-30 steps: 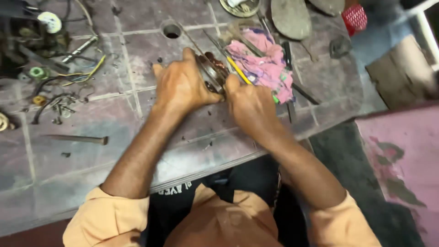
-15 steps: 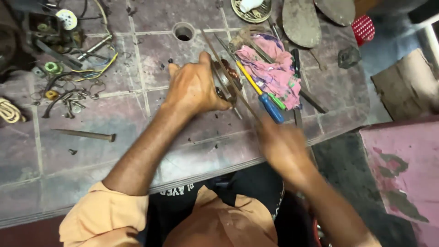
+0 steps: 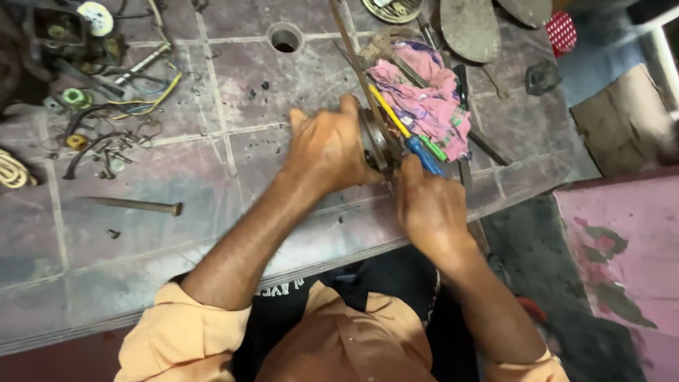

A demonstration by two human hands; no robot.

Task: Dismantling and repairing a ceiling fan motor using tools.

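My left hand [image 3: 327, 147] grips a round metal motor part [image 3: 373, 143] held on edge against the tiled floor. My right hand [image 3: 426, 205] is closed just below and to the right of that part, its thumb touching the rim; what it holds is hidden by the fingers. A screwdriver with a yellow shaft and blue handle [image 3: 409, 139] lies right above my right hand, next to a pink rag [image 3: 424, 99].
Loose wires, nuts and small parts [image 3: 106, 120] are scattered at the left. A long bolt [image 3: 131, 205] lies on the tiles. A round hole [image 3: 284, 37] is at the top, sandals [image 3: 470, 28] at the top right, and a pink surface [image 3: 622, 255] at the right.
My right hand swung away to the lower right, then came back up to the motor part. My left hand kept its grip on the part.
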